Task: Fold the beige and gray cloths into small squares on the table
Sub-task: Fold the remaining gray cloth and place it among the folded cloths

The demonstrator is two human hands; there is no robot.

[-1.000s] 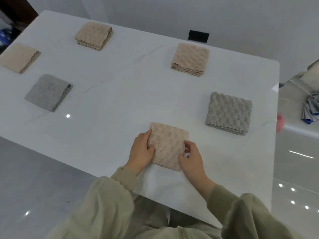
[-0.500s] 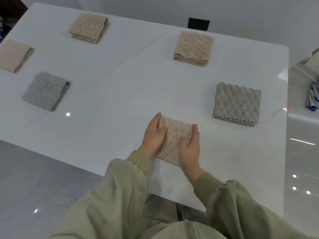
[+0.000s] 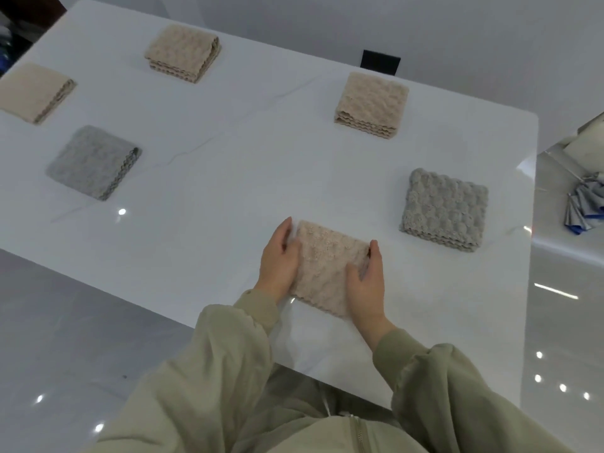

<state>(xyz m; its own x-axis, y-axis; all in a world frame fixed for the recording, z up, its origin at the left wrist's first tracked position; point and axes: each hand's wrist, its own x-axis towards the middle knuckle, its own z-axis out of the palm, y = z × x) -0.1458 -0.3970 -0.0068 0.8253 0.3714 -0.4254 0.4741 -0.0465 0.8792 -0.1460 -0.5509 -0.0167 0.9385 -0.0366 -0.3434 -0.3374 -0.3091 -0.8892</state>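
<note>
**Folded beige cloth pressed between 2 flat hands**

Well left of the grip and far beyond it, a pale beige cloth [image 3: 32,91] is laid folded at the left edge of the white table [image 3: 228,165]. A light gray cloth [image 3: 93,161], also folded square, is set nearer, well left of the grip and a little beyond it. A far beige cloth [image 3: 183,52] with a bumpy surface is placed far beyond the grip, to its left.

At the grip itself, the left hand [image 3: 279,259] is laid along the left edge of the held beige cloth [image 3: 328,266], with fingers straight and together. This cloth is folded small and lies flat on the table, close to the near edge, enclosed between the 2 hands. The right hand [image 3: 367,282] is set against its right edge, with fingers extended along the side and the thumb rested on top. Both hands are spread flat against the cloth. Olive sleeves [image 3: 248,325] are seen below the grip.

Beyond the grip and slightly right, a right beige cloth [image 3: 371,104] is stacked in folds. A black block [image 3: 380,62] is seen behind it at the far edge. A bumpy gray cloth [image 3: 444,209] is set near the grip, to its right. A blue-gray bundle [image 3: 585,207] is seen off the table, further right.
</note>
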